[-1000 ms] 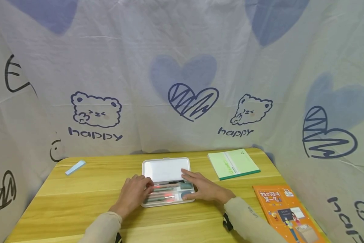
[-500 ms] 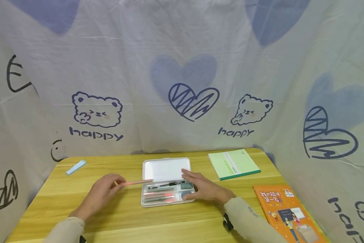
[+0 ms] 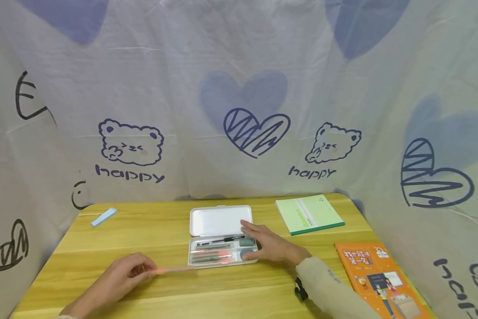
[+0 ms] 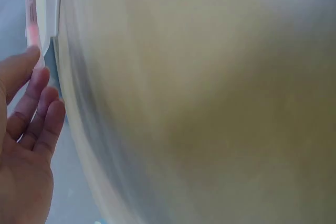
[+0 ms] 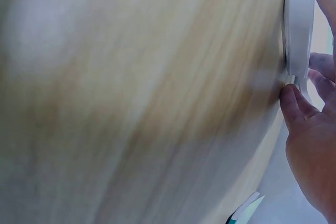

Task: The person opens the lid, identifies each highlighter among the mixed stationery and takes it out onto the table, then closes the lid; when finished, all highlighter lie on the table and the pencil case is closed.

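Observation:
In the head view my left hand (image 3: 123,274) pinches one end of a slim pink pen (image 3: 172,270) between thumb and fingers. The pen points right, its far tip near the front left corner of the white pencil case (image 3: 223,266). That case lies with its lid (image 3: 216,221) folded back. Inside are a black pen (image 3: 223,240), several other pens and grey-green pieces at the right. My right hand (image 3: 276,244) holds the case's right end, thumb over the front compartment, another finger on the lid. The left wrist view shows the pink pen (image 4: 32,11) beyond the fingertips.
A pale blue strip (image 3: 104,217) lies at the table's back left. To the right are a green notebook (image 3: 309,214) and an orange book (image 3: 376,277) near the right edge. A printed cloth (image 3: 191,110) hangs behind the wooden table (image 3: 115,243).
My left hand has drawn the pink pen out of the case to the left, then brought it down toward the front of the table. The right hand stays at the case.

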`<control>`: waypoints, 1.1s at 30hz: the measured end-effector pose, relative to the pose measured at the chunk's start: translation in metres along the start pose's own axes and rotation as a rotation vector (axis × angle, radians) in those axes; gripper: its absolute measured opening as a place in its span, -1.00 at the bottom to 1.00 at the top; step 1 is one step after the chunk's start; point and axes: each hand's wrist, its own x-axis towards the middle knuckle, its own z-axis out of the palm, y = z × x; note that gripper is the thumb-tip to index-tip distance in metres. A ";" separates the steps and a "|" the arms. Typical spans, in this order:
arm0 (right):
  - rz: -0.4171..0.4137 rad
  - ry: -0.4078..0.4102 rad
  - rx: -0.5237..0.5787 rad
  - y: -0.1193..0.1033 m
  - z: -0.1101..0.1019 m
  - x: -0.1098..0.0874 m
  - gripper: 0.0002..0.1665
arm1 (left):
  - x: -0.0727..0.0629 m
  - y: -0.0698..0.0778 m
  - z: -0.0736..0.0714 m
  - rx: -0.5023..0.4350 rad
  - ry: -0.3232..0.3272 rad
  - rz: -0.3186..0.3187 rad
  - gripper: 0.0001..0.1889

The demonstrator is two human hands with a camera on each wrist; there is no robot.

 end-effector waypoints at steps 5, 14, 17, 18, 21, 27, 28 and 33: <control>-0.005 -0.002 0.015 -0.003 -0.002 -0.001 0.13 | -0.003 0.006 0.014 -0.031 -0.069 0.021 -0.87; -0.003 0.000 0.004 -0.001 -0.001 0.000 0.13 | -0.003 0.014 0.032 -0.035 -0.134 0.131 -0.92; -0.002 -0.001 0.006 -0.001 -0.001 0.000 0.13 | -0.003 0.014 0.035 -0.033 -0.159 0.151 -0.92; -0.002 -0.001 0.007 -0.002 -0.001 -0.001 0.12 | -0.002 0.015 0.035 -0.034 -0.168 0.151 -0.91; -0.002 -0.002 0.010 -0.003 -0.002 -0.001 0.12 | -0.001 0.015 0.036 -0.019 -0.172 0.176 -0.90; -0.007 -0.002 0.005 -0.004 -0.002 -0.002 0.12 | -0.001 0.014 0.037 -0.003 -0.156 0.216 -0.89; -0.008 -0.003 0.003 -0.004 -0.002 -0.002 0.12 | -0.001 0.014 0.037 -0.001 -0.154 0.217 -0.89; -0.007 -0.003 -0.003 -0.003 -0.002 -0.001 0.12 | 0.000 0.015 0.037 0.006 -0.157 0.202 -0.90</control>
